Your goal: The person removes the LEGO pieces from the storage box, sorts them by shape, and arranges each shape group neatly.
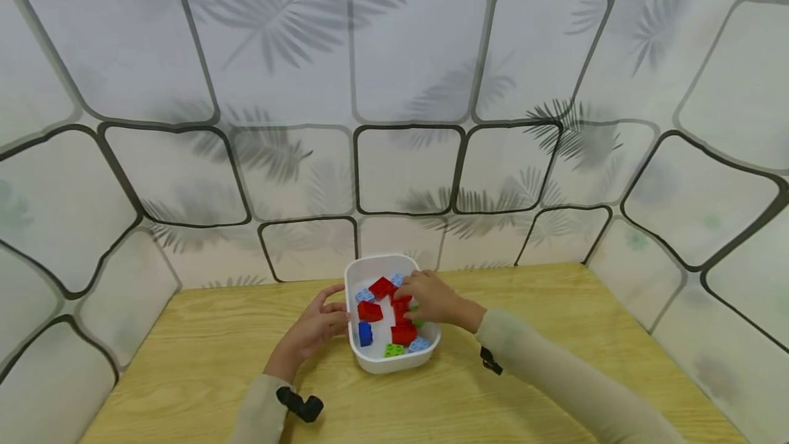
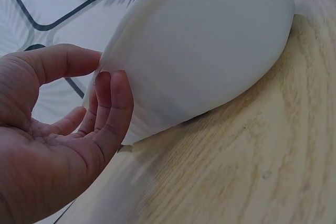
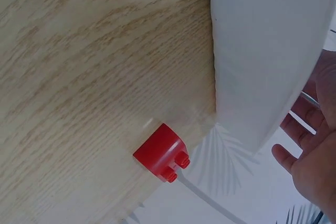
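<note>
Grip of left hand (image 1: 316,326) relaxed against the outer side of the white tub (image 1: 394,364), likely to steady it on the desk (image 1: 185,362), toy bricks (image 1: 403,334) penned inside, right grip (image 1: 439,297) among them, closure hidden and impossible to tell, with one lone red brick (image 3: 160,152) outside, near the patterned backdrop (image 1: 407,170).

One white tray (image 1: 394,364) holds three light-blue blocks (image 1: 419,344), one dark-blue block (image 1: 365,334), at least two green blocks (image 1: 394,350) and at least four red blocks (image 1: 403,335). Outside it is one separate red block (image 3: 159,151).
</note>
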`<state>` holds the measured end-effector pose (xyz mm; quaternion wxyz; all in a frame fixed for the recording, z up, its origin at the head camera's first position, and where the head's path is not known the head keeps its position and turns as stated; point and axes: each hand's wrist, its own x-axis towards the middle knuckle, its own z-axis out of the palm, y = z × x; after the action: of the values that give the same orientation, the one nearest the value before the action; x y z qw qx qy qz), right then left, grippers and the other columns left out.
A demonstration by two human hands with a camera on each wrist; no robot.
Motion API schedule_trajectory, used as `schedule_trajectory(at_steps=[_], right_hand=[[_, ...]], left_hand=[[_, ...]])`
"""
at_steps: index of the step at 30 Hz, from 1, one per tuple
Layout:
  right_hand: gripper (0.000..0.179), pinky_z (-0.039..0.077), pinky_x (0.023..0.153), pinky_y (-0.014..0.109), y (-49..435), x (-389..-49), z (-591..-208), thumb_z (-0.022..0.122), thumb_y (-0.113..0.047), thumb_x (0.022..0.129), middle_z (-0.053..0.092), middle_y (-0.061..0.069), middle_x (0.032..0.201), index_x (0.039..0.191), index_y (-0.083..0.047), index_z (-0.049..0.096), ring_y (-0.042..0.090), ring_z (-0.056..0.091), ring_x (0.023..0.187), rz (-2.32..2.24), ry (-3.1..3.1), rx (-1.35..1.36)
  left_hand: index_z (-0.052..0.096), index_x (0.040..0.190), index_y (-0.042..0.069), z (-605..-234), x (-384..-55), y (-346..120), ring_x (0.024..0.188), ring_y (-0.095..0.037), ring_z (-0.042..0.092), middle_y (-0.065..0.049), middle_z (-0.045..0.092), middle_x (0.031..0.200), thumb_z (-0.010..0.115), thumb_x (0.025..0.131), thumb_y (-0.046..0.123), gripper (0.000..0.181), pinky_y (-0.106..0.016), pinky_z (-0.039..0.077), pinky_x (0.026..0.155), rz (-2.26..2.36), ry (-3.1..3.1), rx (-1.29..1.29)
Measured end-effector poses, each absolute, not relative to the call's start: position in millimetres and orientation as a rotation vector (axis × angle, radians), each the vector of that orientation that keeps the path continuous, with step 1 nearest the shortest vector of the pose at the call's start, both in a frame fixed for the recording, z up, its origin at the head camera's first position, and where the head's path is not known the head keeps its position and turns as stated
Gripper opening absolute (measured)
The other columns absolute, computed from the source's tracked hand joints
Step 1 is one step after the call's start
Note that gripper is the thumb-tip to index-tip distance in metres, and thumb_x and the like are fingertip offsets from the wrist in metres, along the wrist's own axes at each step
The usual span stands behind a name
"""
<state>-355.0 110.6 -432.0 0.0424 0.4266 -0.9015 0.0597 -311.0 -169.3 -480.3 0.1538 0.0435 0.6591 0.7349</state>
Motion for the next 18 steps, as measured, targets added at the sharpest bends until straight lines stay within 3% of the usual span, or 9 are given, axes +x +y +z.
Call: schedule_trajectory(at_steps=[7,18], right_hand=[[0.029,0.045,0.09,0.042,110,-357,-440,0.084,-0.025,0.084,0.071,0.002,0.107,0.11,-0.014,0.077,0.021,0.056,0.1,0.174,-2.78,1.286],[0.031,0.042,0.097,0.045,107,-358,-445,0.083,-0.03,0.084,0.071,0.0,0.108,0.111,-0.017,0.077,0.021,0.056,0.104,0.115,-2.802,1.258]], left_hand=[[0.024,0.156,0.007,-482,-310,-168,0.094,-0.02,0.066,-0.014,0.059,0.116,0.06,0.096,-0.001,0.071,-0.033,0.059,0.089,2.133,1.877,0.12],[0.024,0.157,0.009,-480,-310,-168,0.098,-0.019,0.065,-0.016,0.057,0.12,0.06,0.097,0.001,0.07,-0.033,0.058,0.092,2.119,1.897,0.113]])
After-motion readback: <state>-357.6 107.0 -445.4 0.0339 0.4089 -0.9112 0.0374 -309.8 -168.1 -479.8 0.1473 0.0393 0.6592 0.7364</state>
